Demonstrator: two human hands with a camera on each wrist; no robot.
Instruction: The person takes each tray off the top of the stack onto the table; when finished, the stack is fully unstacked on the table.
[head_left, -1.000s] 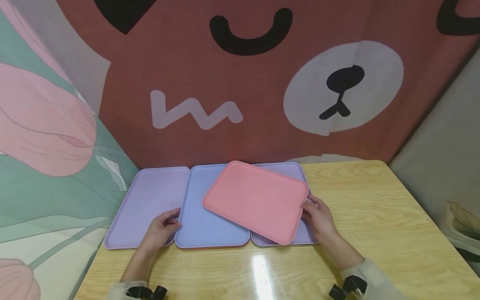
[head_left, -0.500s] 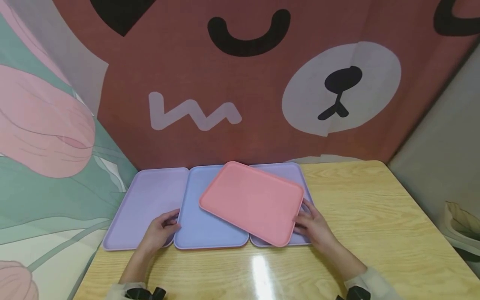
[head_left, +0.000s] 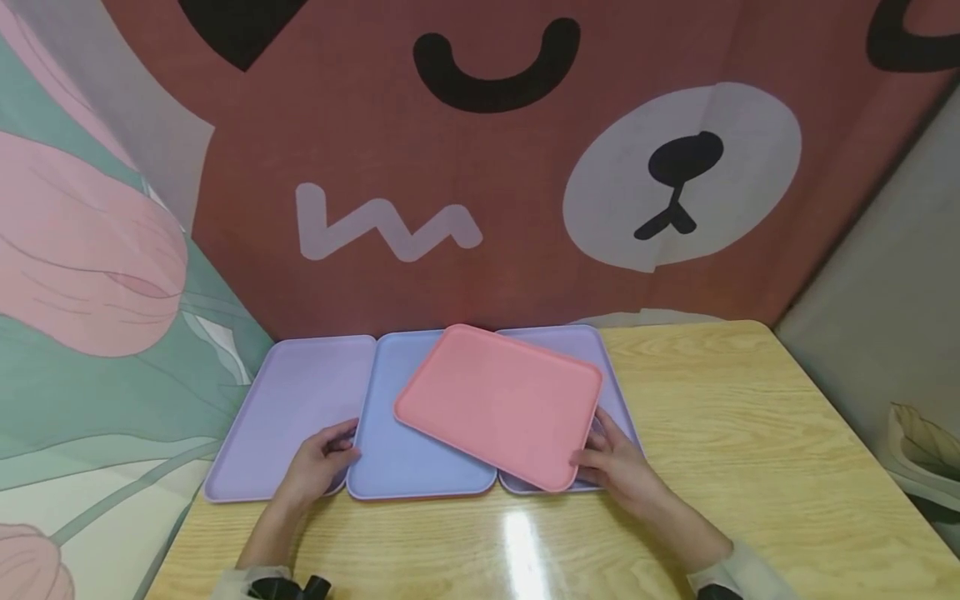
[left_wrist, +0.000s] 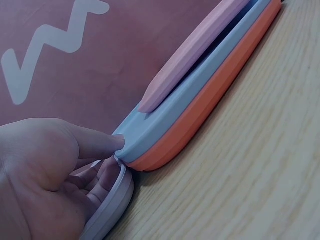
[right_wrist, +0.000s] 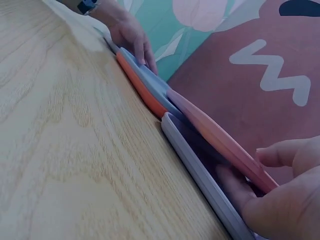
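The right hand [head_left: 618, 467] grips the near right corner of the pink tray [head_left: 498, 402]; the left hand [head_left: 318, 467] pinches the blue tray [head_left: 397, 454] at its near left corner.

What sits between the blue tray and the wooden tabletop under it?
An orange tray lies directly beneath the blue plastic tray, on the wooden tabletop. The left wrist view shows it; the head view hides it.
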